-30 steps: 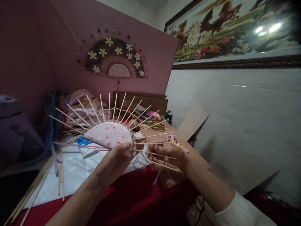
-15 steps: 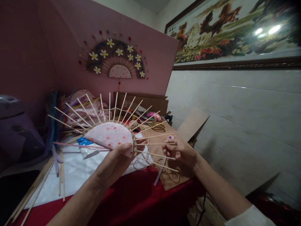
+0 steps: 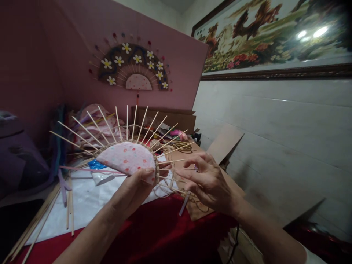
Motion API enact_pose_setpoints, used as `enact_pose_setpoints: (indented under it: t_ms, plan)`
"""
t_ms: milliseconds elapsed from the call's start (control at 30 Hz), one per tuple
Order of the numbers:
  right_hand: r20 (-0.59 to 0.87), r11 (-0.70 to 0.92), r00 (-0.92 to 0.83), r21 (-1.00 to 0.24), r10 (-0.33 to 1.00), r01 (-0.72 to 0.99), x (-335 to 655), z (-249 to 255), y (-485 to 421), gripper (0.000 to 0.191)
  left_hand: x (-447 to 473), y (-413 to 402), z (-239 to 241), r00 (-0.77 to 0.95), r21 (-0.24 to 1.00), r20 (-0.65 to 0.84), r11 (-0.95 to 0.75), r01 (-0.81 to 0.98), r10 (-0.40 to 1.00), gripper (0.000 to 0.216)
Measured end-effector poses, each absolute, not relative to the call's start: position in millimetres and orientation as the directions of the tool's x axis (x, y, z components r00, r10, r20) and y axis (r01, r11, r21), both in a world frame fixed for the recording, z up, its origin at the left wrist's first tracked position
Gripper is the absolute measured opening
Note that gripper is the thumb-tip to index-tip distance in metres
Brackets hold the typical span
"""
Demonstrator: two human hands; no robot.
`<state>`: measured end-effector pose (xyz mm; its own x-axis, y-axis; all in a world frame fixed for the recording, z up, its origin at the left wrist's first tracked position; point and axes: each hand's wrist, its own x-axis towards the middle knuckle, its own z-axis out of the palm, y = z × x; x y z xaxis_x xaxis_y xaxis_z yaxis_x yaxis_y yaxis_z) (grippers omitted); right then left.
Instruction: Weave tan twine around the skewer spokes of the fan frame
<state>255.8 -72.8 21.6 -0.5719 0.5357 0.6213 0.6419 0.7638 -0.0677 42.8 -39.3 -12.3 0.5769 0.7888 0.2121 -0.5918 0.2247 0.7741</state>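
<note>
"How's it held?"
"The left hand (image 3: 136,192) is closed round the right end of the floral half-disc (image 3: 126,157), thumb in front, above the bench (image 3: 165,229)."
"And the right hand (image 3: 211,180)?"
"Loosely curled, right of the half-disc; can't tell whether it pinches twine (image 3: 172,174). I'd pull evenly, without bending rods (image 3: 134,123)."
"Counts?"
"One half-disc, about eighteen rods, some partly covered. Beyond it, one wall fan (image 3: 130,55), ten white flowers (image 3: 137,58)."
</note>
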Motion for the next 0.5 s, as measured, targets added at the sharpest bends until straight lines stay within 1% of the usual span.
enact_pose_setpoints:
  t_ms: [67,200,433,500]
  plan:
    - [0.601,0.749,-0.592,-0.017,0.537,0.663,253.2,19.9,-70.3,0.040,43.0,-39.5,-12.0,0.580,0.768,0.211,0.234,-0.596,0.787,0.034]
    - [0.608,0.739,-0.589,0.007,0.531,0.674,250.4,18.3,-68.2,0.045,42.6,-40.1,-12.9,0.589,0.767,0.222,0.234,-0.598,0.777,0.034]
    - [0.615,0.755,-0.582,-0.034,0.532,0.655,249.0,21.4,-70.8,0.035,43.8,-40.9,-11.4,0.569,0.773,0.226,0.210,-0.599,0.790,0.035]
    - [0.657,0.771,-0.555,-0.063,0.510,0.634,250.6,20.4,-71.5,0.031,43.7,-40.5,-11.6,0.570,0.776,0.221,0.212,-0.594,0.791,0.035]
